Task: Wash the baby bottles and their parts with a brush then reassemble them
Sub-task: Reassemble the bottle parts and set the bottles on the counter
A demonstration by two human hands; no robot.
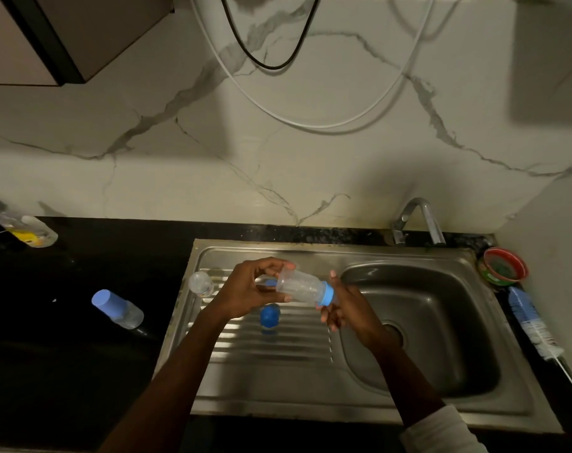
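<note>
Head view: the clear bottle [300,287] lies nearly level in the air over the ribbed drainboard [271,346], base toward the left, blue collar [327,294] toward the basin [422,325]. The left hand [245,289] pinches the base between thumb and fingertips; the right hand [343,307] curls around the collar end, probably so one hand steadies while the other turns the ring. A blue cap [270,316] and a clear dome cover [200,284] sit on the drainboard below. A second bottle [117,309] lies well apart on the dark tabletop [65,371]; the brush [533,323] lies along the sink's right edge. The basin itself is free, under the tap [418,220].
</note>
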